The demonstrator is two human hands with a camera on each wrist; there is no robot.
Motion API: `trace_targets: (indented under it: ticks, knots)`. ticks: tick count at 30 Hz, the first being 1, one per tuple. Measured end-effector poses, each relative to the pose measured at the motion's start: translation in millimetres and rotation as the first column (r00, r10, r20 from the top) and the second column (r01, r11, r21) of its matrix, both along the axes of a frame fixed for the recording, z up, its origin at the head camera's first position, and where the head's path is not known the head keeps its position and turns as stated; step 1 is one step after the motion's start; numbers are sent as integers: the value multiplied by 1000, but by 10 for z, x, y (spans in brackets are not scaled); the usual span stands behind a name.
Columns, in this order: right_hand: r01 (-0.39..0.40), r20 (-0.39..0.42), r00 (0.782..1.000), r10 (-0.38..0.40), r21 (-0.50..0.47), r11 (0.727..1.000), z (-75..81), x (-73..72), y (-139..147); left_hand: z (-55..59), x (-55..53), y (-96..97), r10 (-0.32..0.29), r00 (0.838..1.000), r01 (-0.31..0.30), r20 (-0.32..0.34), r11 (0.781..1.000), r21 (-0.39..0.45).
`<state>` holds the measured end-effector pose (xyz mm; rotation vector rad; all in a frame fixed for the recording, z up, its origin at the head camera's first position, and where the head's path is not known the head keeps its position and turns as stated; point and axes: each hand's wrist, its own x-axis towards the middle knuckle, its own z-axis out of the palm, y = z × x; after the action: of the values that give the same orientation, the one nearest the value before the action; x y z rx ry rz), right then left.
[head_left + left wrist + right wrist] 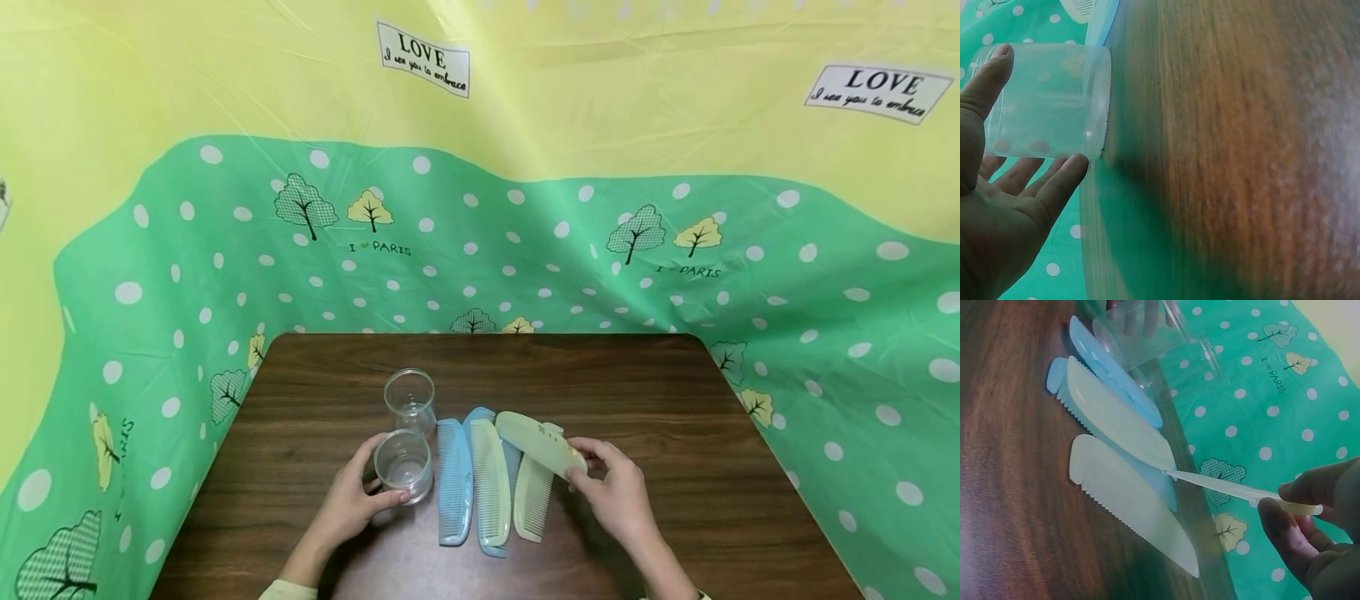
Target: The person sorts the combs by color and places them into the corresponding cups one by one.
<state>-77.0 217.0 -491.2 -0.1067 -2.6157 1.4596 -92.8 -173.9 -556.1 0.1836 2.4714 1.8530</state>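
My left hand (350,498) holds a clear cup (405,468) by its side, thumb in front and fingers behind; the cup stands on the table. A second clear cup (410,398) stands just behind it. My right hand (617,490) pinches one end of a pale yellow comb (534,440) between thumb and fingers. That comb is tilted, its far end raised over the others in the right wrist view. Below lie a blue comb (452,483) beside the front cup, a pale yellow comb (491,483) overlapping another blue comb (492,551), and another pale yellow comb (532,508).
A dark wood-grain table (645,375) carries all of these. Behind and at both sides hangs a green and yellow cloth (525,250) with white dots and printed trees.
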Motion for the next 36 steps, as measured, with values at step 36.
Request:
trace_targets:
  ticks: [36]
  knots:
    - [8,-218,976,0,36,999,342,-127,-12,-34,11,-14,0,1000,0,0,1000,-21]
